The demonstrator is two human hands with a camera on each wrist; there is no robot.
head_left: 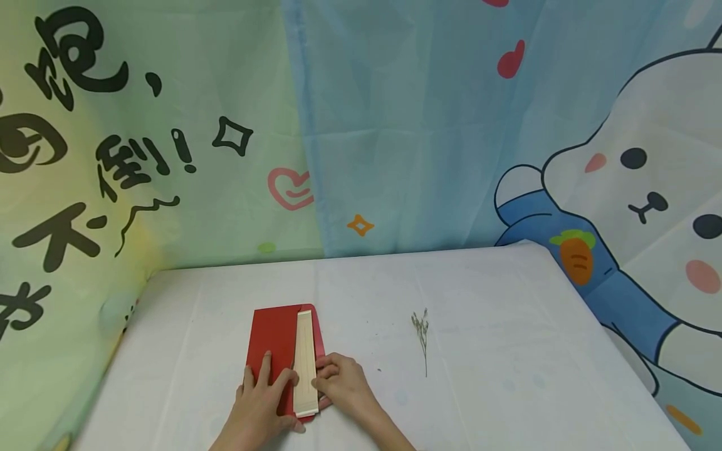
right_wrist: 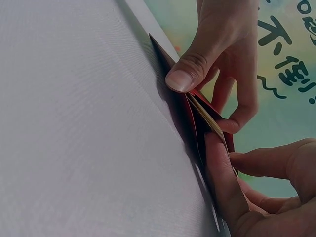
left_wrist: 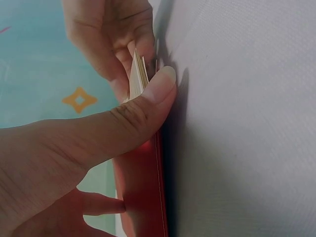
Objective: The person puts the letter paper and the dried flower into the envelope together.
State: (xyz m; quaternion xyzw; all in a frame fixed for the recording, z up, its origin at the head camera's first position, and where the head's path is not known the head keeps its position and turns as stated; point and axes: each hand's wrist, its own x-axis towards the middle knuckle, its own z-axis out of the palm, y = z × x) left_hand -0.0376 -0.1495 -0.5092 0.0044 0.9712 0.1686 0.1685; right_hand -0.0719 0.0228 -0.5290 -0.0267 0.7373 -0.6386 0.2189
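A red-covered notebook lies on the white cloth, its cream pages showing as a narrow strip along the right side. My left hand rests on the cover with fingers spread. Its thumb presses the near end, and its index fingertip touches the left edge of the page strip. At the right side, my right hand pinches the pages between thumb and fingers. One right finger reaches into the dark gap beneath the pages, where its tip is partly hidden.
A dried flower sprig lies on the white-covered table to the right of the notebook. Behind the table hangs a printed cloth with a cartoon bear and black lettering. A few tiny specks dot the tabletop.
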